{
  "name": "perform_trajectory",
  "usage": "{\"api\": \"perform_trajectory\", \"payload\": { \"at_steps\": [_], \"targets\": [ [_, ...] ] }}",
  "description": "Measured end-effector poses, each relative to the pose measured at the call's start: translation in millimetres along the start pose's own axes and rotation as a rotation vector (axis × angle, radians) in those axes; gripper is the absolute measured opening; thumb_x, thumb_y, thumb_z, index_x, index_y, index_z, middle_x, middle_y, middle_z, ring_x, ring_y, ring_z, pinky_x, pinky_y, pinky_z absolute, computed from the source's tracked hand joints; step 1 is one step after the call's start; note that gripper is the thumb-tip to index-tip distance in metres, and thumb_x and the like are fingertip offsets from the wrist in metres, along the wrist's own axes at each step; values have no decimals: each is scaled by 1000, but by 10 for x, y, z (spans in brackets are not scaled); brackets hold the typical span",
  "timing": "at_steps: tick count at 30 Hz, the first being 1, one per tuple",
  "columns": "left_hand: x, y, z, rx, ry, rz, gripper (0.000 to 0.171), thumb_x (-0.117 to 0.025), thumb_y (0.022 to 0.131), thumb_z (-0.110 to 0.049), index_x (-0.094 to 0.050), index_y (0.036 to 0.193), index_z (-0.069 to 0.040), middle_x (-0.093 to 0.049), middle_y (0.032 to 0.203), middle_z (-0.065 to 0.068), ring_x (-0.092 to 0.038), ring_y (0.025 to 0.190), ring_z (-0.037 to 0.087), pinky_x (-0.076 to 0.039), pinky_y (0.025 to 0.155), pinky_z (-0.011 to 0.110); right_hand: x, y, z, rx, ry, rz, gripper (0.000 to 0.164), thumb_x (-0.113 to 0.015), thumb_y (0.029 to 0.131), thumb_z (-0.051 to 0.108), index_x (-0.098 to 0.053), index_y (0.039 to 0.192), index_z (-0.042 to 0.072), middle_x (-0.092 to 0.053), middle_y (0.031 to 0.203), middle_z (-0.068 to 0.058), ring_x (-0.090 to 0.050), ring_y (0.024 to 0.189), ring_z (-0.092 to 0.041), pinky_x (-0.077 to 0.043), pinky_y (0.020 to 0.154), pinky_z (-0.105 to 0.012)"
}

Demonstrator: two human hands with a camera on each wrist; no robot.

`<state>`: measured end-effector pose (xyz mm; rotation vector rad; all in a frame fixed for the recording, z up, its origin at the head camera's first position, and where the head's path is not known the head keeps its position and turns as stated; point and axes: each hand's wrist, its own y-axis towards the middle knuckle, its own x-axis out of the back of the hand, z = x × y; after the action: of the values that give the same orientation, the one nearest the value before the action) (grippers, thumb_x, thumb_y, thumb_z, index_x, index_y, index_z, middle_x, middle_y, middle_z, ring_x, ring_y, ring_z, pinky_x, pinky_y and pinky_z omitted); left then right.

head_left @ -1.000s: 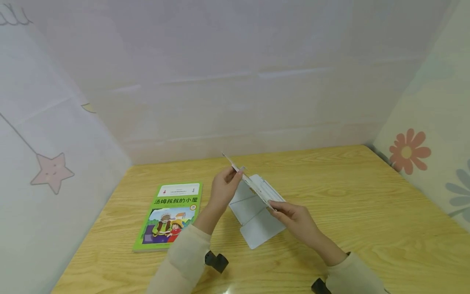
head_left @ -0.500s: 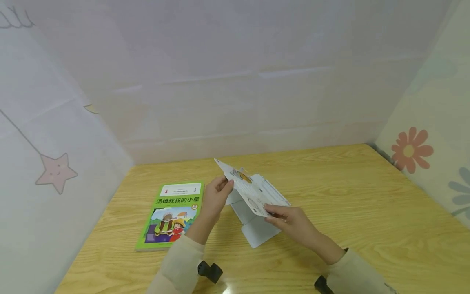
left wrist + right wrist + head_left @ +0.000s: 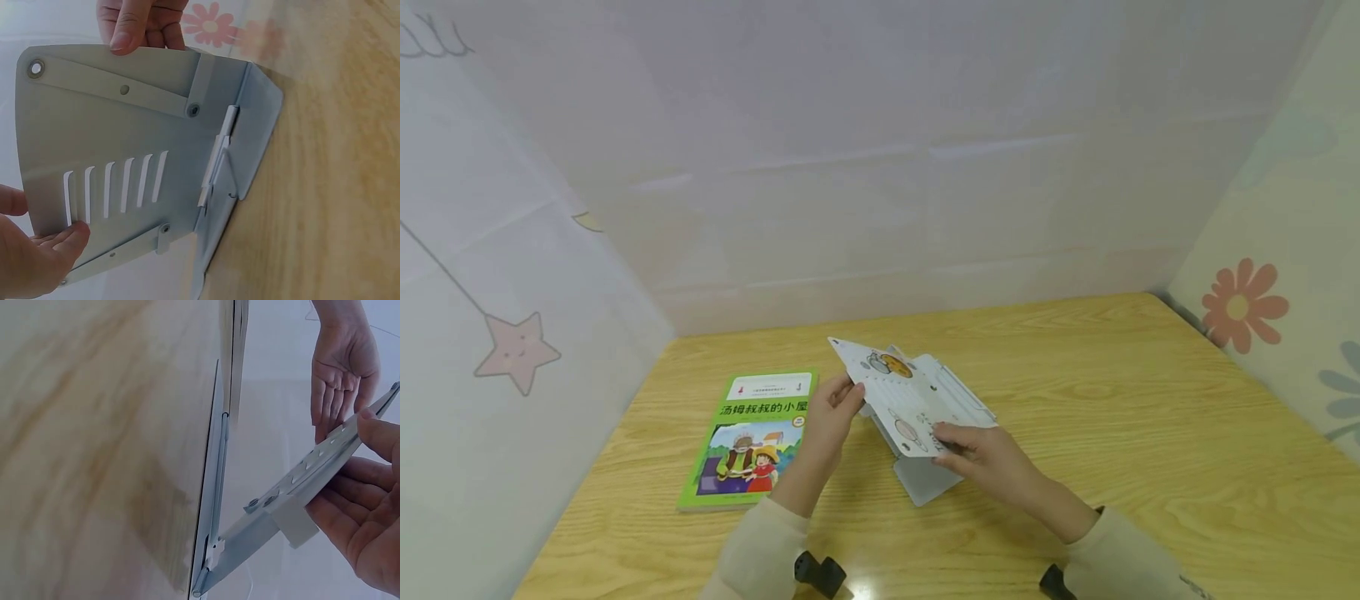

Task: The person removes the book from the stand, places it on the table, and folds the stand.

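Note:
A white metal folding book stand [image 3: 883, 408] with cartoon prints is held tilted over the table's middle. Its slotted back panel [image 3: 122, 134] and hinge fill much of the left wrist view. My left hand [image 3: 831, 412] pinches the panel's left edge, thumb in front and fingers behind. On the opposite edge, my right hand [image 3: 988, 458] grips with the thumb on one face and fingers on the other, as the right wrist view shows. The stand's base plate [image 3: 925, 479] rests on the tabletop beneath the raised panel, partly hidden by it.
A green picture book [image 3: 745, 442] with a cartoon cover lies flat to the left, near my left forearm. The wooden table [image 3: 1120, 400] reaches to pale walls [image 3: 880, 208] at the back and both sides. A black wrist camera [image 3: 820, 575] sits at my left sleeve.
The stand's panel has tipped from nearly edge-on so its printed face shows more. My left hand has moved down and left with it; my right hand has lowered slightly. The book stays put.

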<state>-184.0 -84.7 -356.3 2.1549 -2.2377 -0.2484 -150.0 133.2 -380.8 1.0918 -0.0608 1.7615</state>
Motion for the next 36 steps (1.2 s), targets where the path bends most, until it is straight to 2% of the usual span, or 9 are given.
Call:
{"api": "perform_trajectory", "payload": {
  "at_steps": [3,8,22,36],
  "targets": [
    [16,-22,29,11,-24,-17,39,-47,87,-3,-38,122,10,-45,120,22,-47,107,25,-42,84,25,-14,7,10,21,-34,5,34,-68,71,10,-61,102,-3,-58,104,-15,-56,94,-24,-47,74,-26],
    [53,-45,89,4,-67,-11,37,-45,87,-1,-38,122,11,-45,120,23,-46,108,27,-41,84,25,-23,24,42,-29,-73,33,35,-70,70,17,-63,101,1,-58,105,-11,-55,96,-22,-46,78,-30],
    [146,-134,209,61,-61,-65,37,-43,86,3,-38,121,12,-43,120,27,-46,108,30,-42,84,28,-72,62,66,-102,-115,130,39,-69,70,33,-65,98,5,-61,103,-4,-54,99,-22,-43,83,-33],
    [187,-179,287,145,-47,-133,36,-44,85,3,-39,120,12,-45,118,26,-48,105,28,-44,82,29,-124,91,91,-110,-185,201,40,-70,69,31,-64,99,5,-61,103,-6,-53,99,-21,-45,81,-31]
  ]
}}
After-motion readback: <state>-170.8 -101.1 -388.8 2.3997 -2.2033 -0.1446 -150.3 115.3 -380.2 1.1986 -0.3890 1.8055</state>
